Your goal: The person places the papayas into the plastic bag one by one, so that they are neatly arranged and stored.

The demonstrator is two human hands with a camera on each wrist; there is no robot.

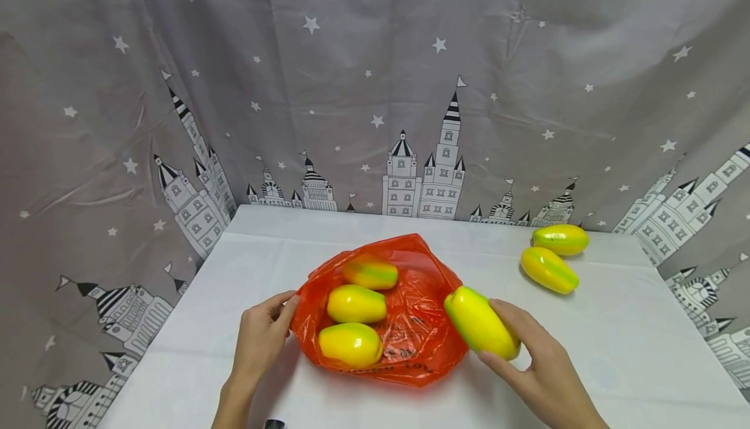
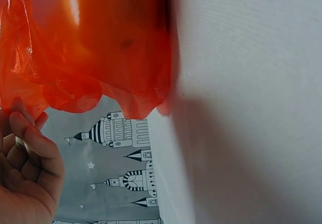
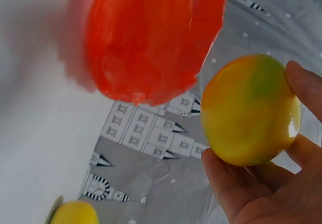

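**Mangoes and an orange bag on a white table**

A grey curtain (image 1: 375, 77) printed with stars and castles is hung behind a table (image 1: 615, 351) covered in white cloth. An orange plastic bag (image 1: 422, 331) is laid open near the middle of the table, toward the front edge, and three mangoes (image 1: 356, 304) are seen lying inside it. The bag's left rim is pinched by the left hand (image 1: 260, 334), whose grip is closed on the plastic. A fourth mango (image 1: 480, 323) is held at the bag's right rim by the right hand (image 1: 536, 357), the fingers being curled round it. Two more mangoes (image 1: 551, 256) are left close together near the back right corner of the table.
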